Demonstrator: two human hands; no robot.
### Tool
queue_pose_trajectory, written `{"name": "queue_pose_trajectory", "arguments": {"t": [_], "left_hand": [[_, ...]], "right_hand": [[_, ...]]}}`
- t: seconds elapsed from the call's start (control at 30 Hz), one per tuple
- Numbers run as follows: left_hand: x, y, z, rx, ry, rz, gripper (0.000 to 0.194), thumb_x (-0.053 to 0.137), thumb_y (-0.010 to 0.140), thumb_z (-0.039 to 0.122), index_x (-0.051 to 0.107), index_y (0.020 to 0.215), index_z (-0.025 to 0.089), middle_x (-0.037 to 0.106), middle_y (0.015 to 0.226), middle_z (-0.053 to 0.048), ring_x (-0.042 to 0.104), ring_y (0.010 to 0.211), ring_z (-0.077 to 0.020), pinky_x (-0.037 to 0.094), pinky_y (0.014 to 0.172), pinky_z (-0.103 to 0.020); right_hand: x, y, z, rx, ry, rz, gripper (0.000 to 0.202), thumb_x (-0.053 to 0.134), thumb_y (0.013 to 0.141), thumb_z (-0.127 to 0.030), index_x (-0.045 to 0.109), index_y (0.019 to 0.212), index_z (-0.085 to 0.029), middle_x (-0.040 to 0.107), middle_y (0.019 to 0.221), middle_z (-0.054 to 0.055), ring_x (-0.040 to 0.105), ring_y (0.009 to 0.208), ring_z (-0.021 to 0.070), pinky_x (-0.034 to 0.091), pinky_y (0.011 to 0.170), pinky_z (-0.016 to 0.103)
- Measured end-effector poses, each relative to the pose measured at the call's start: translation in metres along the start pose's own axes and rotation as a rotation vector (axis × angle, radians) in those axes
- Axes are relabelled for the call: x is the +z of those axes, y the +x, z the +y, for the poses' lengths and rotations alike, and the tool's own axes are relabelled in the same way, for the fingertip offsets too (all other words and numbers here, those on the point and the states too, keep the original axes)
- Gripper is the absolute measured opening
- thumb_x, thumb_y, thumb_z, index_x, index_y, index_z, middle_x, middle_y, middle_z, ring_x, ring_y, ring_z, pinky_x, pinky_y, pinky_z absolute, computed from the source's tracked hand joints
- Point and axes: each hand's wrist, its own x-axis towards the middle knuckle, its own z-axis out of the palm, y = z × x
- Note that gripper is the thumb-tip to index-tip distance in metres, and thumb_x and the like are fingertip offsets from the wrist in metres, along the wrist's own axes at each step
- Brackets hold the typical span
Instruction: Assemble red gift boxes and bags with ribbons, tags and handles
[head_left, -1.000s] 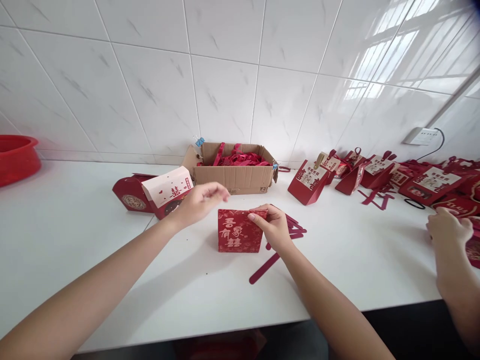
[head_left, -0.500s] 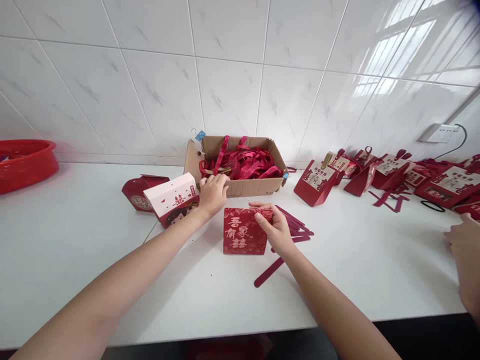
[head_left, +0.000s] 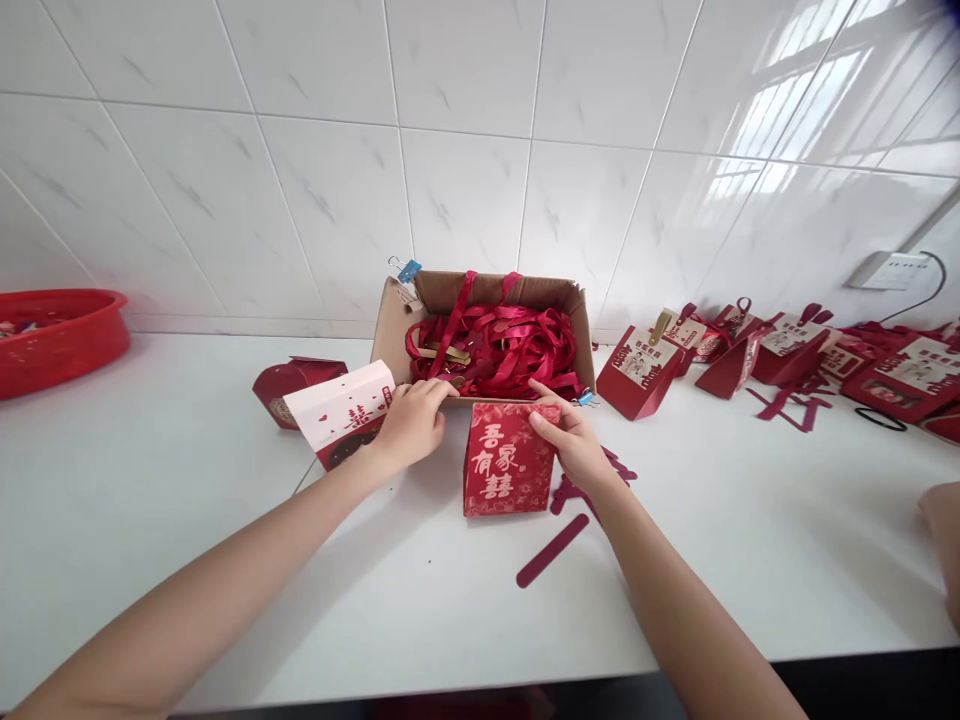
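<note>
My right hand (head_left: 581,445) holds a red gift box (head_left: 510,460) with pale Chinese characters, thumb on its printed face. The index finger reaches up to the near edge of a cardboard box (head_left: 386,325) full of red ribbons (head_left: 510,350). The fingers of my left hand (head_left: 411,422) are curled over that box's near rim, towards its left corner. Beside this hand leans a white and red gift box (head_left: 337,405), partly hidden by my wrist. Dark red strips (head_left: 553,550) lie by my right forearm.
Another red gift box (head_left: 281,385) stands behind the white one. A red plastic basin (head_left: 64,345) sits at the far left. Several finished-looking gift boxes (head_left: 637,375) line the wall to the right. Part of another person's arm (head_left: 941,530) shows at the right edge.
The cardboard box has tipped towards me, so more ribbon shows and its front wall is hidden. My right hand's index finger has come to its edge. The other person's hand has drawn back.
</note>
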Motion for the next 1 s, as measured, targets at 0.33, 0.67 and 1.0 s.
{"name": "queue_pose_trajectory", "arguments": {"t": [0.33,0.67,1.0], "left_hand": [[-0.031,0.064,0.007,-0.228,0.033,-0.247,0.025,0.046,0.079,0.023,0.069,0.088,0.024,0.074,0.091,-0.005,0.067,0.081,-0.0278,0.047,0.064,-0.034],[0.010,0.113,-0.004,-0.063,-0.055,-0.230,0.025,0.060,0.068,0.013,0.071,0.089,0.020,0.073,0.083,-0.005,0.067,0.081,-0.0229,0.051,0.070,-0.029],[-0.046,0.085,0.018,-0.081,-0.440,0.406,0.019,0.055,0.085,0.025,0.067,0.097,0.016,0.066,0.100,-0.006,0.063,0.089,-0.0186,0.054,0.081,-0.033]], "right_hand": [[0.003,-0.005,-0.018,0.071,-0.078,-0.074,0.028,0.074,0.072,-0.047,0.070,0.087,-0.023,0.047,0.144,0.007,0.057,0.121,0.0277,0.053,0.090,0.039],[0.004,-0.003,-0.021,0.061,-0.139,-0.085,0.029,0.073,0.072,-0.049,0.071,0.084,-0.023,0.059,0.128,0.008,0.058,0.117,0.0265,0.050,0.093,0.040],[0.005,-0.007,-0.012,-0.070,-0.139,-0.072,0.020,0.069,0.079,-0.043,0.065,0.083,-0.024,0.053,0.138,0.006,0.050,0.128,0.0267,0.042,0.103,0.044]]}}
